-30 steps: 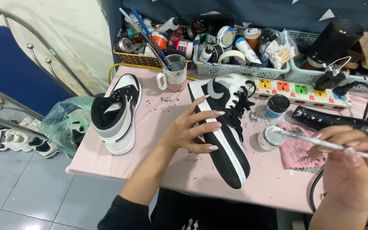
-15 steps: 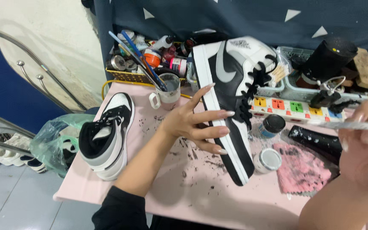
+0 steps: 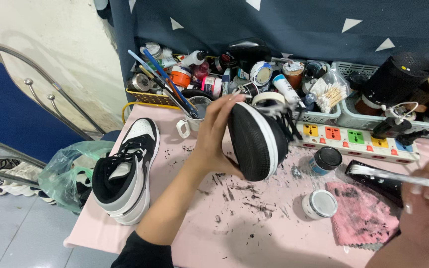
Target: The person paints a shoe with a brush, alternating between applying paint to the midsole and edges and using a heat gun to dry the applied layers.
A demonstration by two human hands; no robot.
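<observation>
Pink table (image 3: 274, 233), paint-flecked. 1 sneaker (image 3: 125, 171) resting at its left. 1 black-soled sneaker (image 3: 256, 141) raised, tilted sole-out, gripped by left hand (image 3: 217, 136). Right hand (image 3: 425, 201) pinching brush (image 3: 398, 176). Step: inspecting sole edge; next stroke likely needs steady aim.

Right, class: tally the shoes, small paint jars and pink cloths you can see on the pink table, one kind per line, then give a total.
Shoes: 2, one on the table, one held up by the left hand
Paint jars: 2
Pink cloths: 1
Total: 5
</observation>
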